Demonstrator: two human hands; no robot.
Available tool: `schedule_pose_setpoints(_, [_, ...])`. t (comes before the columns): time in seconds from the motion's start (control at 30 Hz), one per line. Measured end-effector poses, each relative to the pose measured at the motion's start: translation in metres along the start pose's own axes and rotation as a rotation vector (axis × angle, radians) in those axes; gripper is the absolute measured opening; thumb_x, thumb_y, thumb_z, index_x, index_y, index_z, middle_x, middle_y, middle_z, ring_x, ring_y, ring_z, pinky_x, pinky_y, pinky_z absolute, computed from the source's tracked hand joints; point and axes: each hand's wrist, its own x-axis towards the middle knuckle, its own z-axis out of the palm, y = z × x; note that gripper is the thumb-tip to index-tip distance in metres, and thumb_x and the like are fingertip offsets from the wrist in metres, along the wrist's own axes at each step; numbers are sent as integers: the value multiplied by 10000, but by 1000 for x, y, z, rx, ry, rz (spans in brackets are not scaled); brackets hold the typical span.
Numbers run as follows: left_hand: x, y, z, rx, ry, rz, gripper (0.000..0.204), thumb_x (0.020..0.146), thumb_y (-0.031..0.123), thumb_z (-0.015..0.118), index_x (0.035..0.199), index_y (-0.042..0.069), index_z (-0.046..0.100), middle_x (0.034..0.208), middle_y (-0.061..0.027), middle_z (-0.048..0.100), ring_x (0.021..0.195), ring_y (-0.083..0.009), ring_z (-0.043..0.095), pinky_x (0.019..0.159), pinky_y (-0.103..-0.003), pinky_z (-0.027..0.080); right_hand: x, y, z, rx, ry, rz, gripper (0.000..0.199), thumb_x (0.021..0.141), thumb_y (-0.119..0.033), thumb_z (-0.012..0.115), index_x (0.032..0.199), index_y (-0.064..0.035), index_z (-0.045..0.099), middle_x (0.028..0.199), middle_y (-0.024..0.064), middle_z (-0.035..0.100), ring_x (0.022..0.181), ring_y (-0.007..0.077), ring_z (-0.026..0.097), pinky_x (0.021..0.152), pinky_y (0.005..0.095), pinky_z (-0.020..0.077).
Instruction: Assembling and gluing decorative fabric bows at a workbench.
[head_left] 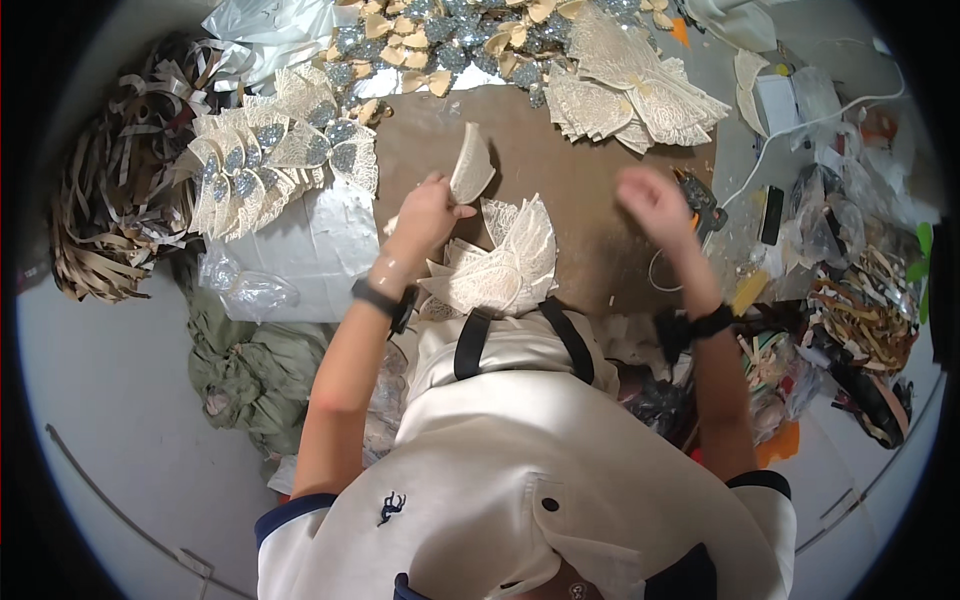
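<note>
Left hand (428,214) pinches a lace piece (474,168), right hand (657,208) curls blurred by a black tool (703,203), hold unclear, lace pile (505,266) between

Curved fabric pc (474,170) in L hand (430,215): cream. Lace stack (505,272) just below-R of grip: cream w/ openwork pattern. Work mat (575,170) under grip: brn. Lace bows (222,205) L of grip: cream w/ glittery blue-grey patches. Small bows (430,82) above grip: tan, amid sparkly grey-blue bits (452,57). Lace fans (650,105) up-R of grip: cream, openwork. Ribbon strips (95,210) far L of grip: brn, tan & blk.
</note>
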Motion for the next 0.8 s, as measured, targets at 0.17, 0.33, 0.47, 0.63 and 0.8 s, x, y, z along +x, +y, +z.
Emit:
schedule_pose_setpoints(0.17, [-57,48,28,-158,-267,-6,525,876,343,665,1211,-41,538,1129,-222,621,1060,-377,592,900,-400,471,-101,65,72,327,-350,606,336,917,-171,608,1209,-6,578,1079,110,655,984,192,629,890,315,502])
schedule_pose_setpoints(0.33, [-89,57,94,146,-160,-33,595,748,344,760,1142,-39,531,1154,-219,597,1104,-384,575,974,-454,416,-124,67,108,550,-438,753,605,948,-196,561,1425,72,304,1305,201,515,1189,231,529,1010,350,436])
schedule_pose_setpoints(0.47, [-71,61,76,100,-379,-117,735,579,313,858,1175,-4,568,1094,-174,651,1065,-342,617,958,-467,437,-128,69,116,561,-399,630,694,941,-224,572,1469,58,220,1367,183,481,1231,234,485,1047,363,389])
schedule_pose_setpoints(0.63, [-34,13,49,-889,-250,-102,590,643,222,842,1122,-37,615,1071,-136,694,949,-201,672,830,-358,528,-126,38,112,406,-305,576,594,967,-228,559,1457,0,312,1288,94,566,1130,141,538,969,268,424])
schedule_pose_setpoints(0.8, [-38,53,-46,-1030,-55,15,502,674,134,837,1092,-38,617,1052,-132,699,949,-197,672,819,-319,537,-124,-58,118,579,-216,263,743,933,-177,618,1507,-41,166,1362,102,473,1163,143,506,967,281,413])
